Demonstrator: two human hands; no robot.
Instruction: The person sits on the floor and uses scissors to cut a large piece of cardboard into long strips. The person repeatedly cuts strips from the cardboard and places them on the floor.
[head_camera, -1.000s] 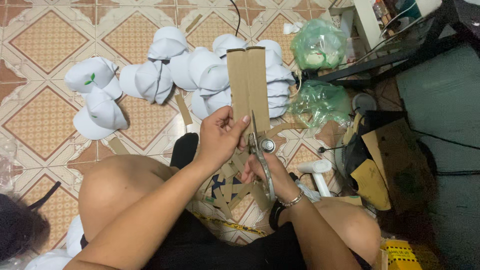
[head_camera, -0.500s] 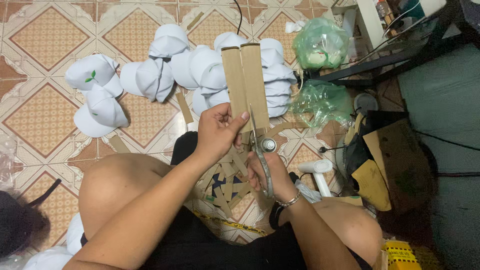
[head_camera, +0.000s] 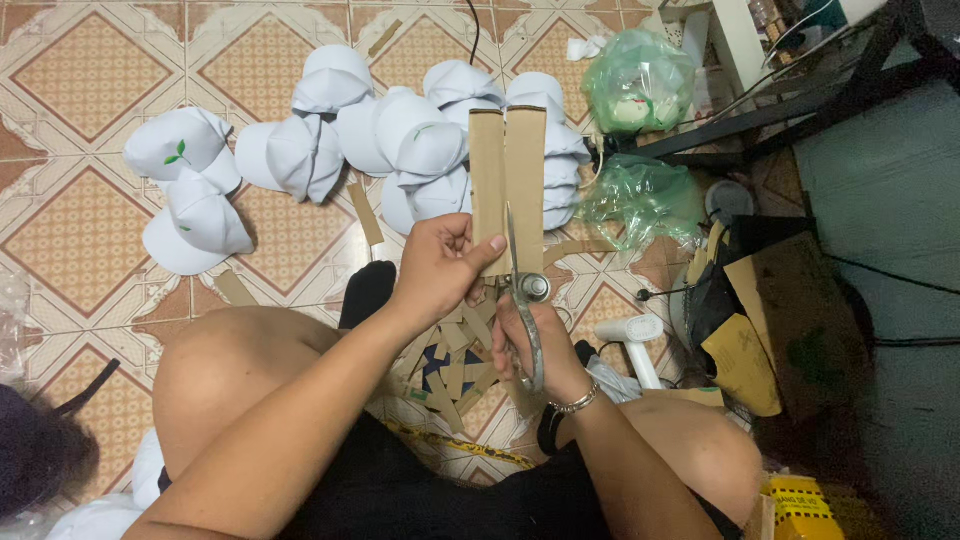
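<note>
Two hands work one upright cardboard strip (head_camera: 508, 180): left hand (head_camera: 440, 268) pinches its lower edge, right hand (head_camera: 530, 335) grips scissors (head_camera: 524, 300) slicing lengthwise.

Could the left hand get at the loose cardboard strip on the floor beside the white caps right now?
Probably not at once: the left hand is pinching the cardboard piece that the scissors are cutting. The cardboard strip lies uncovered just beyond it.
</note>
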